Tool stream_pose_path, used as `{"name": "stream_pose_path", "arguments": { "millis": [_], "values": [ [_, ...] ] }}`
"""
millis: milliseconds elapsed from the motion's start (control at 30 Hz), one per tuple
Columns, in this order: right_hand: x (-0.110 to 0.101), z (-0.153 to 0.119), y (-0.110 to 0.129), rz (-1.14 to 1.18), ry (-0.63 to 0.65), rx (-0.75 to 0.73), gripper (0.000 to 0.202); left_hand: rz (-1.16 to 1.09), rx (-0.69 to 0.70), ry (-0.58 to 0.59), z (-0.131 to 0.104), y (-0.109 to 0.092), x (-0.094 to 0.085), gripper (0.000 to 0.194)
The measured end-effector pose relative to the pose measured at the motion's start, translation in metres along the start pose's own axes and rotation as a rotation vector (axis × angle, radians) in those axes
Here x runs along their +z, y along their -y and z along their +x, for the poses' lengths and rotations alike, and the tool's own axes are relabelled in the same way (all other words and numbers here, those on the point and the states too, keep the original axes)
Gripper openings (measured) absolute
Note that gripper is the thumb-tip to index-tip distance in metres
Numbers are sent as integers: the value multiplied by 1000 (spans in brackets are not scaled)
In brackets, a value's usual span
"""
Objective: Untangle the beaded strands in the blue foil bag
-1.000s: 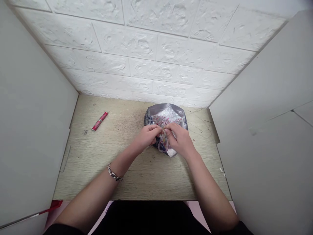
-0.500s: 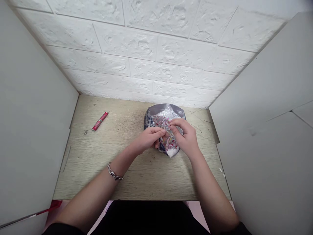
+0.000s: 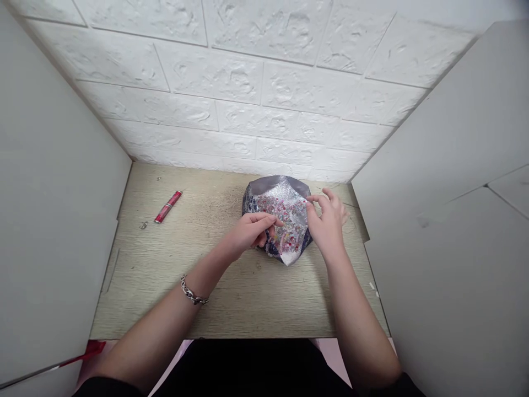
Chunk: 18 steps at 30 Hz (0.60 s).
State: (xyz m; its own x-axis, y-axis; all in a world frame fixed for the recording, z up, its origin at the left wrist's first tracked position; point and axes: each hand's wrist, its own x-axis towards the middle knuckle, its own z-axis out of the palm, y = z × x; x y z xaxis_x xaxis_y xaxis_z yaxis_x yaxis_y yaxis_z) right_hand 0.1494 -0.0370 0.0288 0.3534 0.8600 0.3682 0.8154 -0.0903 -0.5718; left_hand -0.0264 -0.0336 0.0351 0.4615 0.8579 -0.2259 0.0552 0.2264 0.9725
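Observation:
A silver-lined pouch (image 3: 281, 191) with a dark blue patterned outside lies opened out on the table. Many small pink, red, clear and yellow beads (image 3: 292, 240) are heaped in it. My left hand (image 3: 257, 229) is over the pouch's left part, thumb pressed to the index finger; whatever is pinched there is too small to make out. At the pouch's right edge, my right hand (image 3: 328, 222) has thumb and index tips close together, with the other fingers raised and apart. Anything between those tips is too fine to see.
A red tube (image 3: 168, 207) lies on the left of the wooden tabletop (image 3: 165, 259). Small metallic bits (image 3: 144, 225) are near it. A white brick-pattern wall (image 3: 239, 116) stands behind, and pale panels (image 3: 433, 182) close in both sides.
My right hand has moved right, from over the beads to the pouch's right edge, and its outer fingers have spread. My left hand has stayed almost still.

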Motion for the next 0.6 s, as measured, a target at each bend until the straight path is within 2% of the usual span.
{"name": "stream_pose_path", "arguments": {
  "millis": [100,267,500,600],
  "values": [
    [1,-1,-2,-50,75,20,19,7,-8,8,0,1,0,31],
    [4,-4,-6,-124,213,-52,26,30,-17,-5,1,1,-1,34],
    [9,-9,-11,-284,242,-47,21,-12,-13,-57,2,2,-1,32],
    [8,-9,-11,-336,267,-37,26,-46,-5,-81,3,3,-2,29]
  ]
}}
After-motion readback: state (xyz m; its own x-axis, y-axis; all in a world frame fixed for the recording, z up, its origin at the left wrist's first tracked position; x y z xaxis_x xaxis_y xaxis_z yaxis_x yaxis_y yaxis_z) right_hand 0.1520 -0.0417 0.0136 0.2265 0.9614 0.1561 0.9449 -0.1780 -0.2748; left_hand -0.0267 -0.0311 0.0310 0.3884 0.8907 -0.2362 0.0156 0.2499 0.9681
